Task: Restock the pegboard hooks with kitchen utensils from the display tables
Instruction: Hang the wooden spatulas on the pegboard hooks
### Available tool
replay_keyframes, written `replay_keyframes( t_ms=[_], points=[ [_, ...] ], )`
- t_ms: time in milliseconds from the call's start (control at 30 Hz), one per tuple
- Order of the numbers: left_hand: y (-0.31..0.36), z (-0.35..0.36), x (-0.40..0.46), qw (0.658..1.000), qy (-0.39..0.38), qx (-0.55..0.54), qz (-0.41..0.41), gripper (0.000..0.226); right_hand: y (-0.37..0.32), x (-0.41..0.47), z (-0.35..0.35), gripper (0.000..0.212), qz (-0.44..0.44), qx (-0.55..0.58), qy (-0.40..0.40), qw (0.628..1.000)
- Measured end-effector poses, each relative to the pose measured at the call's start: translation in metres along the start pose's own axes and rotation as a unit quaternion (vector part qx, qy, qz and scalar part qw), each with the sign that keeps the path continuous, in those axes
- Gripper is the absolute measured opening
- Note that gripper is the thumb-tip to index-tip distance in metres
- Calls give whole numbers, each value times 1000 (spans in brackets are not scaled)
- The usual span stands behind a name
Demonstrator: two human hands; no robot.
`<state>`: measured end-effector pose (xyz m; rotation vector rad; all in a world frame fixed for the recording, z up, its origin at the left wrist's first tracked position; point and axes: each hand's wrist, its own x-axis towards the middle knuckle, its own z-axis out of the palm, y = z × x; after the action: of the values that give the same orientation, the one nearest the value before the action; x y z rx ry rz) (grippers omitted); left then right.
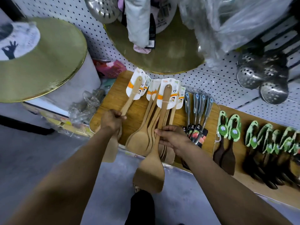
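1. Wooden spatulas (146,127) with white and orange card labels lie fanned on a wood-topped bench (113,101), handles toward the pegboard (211,78), blades toward the person.
2. Left hand (112,119) has its grip closed around the handle of one labelled spatula (131,98), which angles up and away from the pile; its blade hangs below the hand, past the bench edge.
3. Right hand (173,138) rests on the pile, fingers curled over the handle of the topmost spatula (155,151), whose blade overhangs the bench above the grey floor (40,156).
4. Just right of the pile lie steel-handled utensils (198,111) with dark tags; further right, on a second bench (240,181), lie dark spatulas (225,153) with green cards.
5. Perforated metal skimmers (263,78) and gold discs (42,62) hang at the white pegboard behind.
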<state>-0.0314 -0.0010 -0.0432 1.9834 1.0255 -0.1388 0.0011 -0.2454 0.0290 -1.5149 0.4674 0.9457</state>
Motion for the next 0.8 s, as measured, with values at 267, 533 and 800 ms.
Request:
replay_keyframes(
  t_ms=[267,533,800],
  points=[
    [34,32,-159,996,-38,-56,66,21,43,-92,-95,23,-65,19,31,997],
    [94,157,-354,969,-147,-120,158,16,117,-228,-278,24,-148,70,96,982],
    [199,308,-524,914,-282,-108,271,14,175,-354,-483,10,-239,177,257,920]
  ],
)
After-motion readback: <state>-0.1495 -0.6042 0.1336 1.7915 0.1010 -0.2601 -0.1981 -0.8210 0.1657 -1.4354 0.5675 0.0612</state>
